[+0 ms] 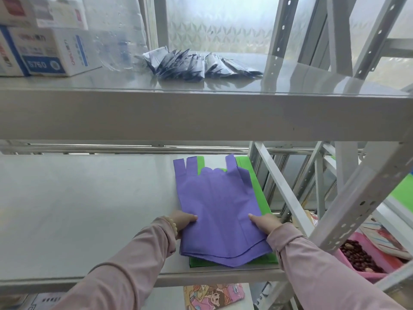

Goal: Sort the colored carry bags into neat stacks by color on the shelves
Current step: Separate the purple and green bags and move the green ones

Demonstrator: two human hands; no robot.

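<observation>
Head view. The left hand [183, 221] and right hand [263, 223] pinch the side edges of the purple bags [214, 202], thumbs on top, the other fingers hidden beneath. The purple bags lie between the fingers, flat on the green bags [257, 193], which show just beyond the right fingers. Step in hand, as judged: separating purple from green. The next move calls for lifting the purple bags together onto the shelf [89, 209] left of the left fingers, edges squared.

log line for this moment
left hand: holds purple bags left edge | right hand: holds right edge | purple bags atop green bags | location: middle shelf
</observation>
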